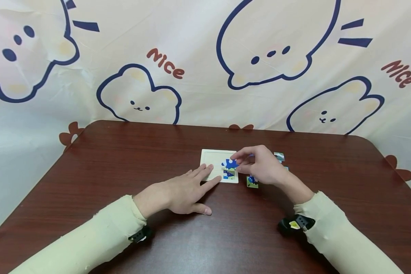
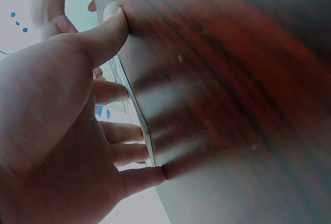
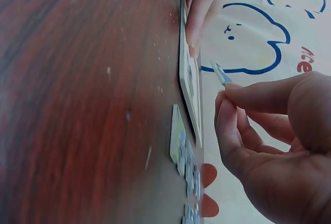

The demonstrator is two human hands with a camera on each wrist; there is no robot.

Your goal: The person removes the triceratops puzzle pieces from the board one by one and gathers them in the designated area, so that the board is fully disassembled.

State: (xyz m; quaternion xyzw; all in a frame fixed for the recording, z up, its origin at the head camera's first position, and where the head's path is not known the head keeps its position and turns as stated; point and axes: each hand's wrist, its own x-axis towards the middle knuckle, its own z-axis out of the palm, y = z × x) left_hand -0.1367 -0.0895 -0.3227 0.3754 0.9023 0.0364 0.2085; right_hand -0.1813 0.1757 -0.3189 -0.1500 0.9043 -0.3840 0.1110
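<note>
A white puzzle tray (image 1: pixel 214 154) with a raised rim lies flat on the table. My left hand (image 1: pixel 183 192) rests with straight, spread fingers across its near left edge; in the left wrist view the fingertips (image 2: pixel 121 92) reach over the rim. Between thumb and forefinger my right hand (image 1: pixel 260 165) pinches a blue jigsaw piece (image 1: pixel 230 163), seen nearly edge-on as a thin piece (image 3: pixel 222 74) in the right wrist view and raised above the tray. Inside the tray's near right corner sits a blue and green jigsaw piece (image 1: pixel 228 175).
Several loose jigsaw pieces lie right of the tray, among them a green and blue one (image 1: pixel 252 182) and a pale one (image 1: pixel 279 156), partly hidden by the right hand. The dark brown table (image 1: pixel 140 152) ends at a printed cloth (image 1: pixel 198 99) behind.
</note>
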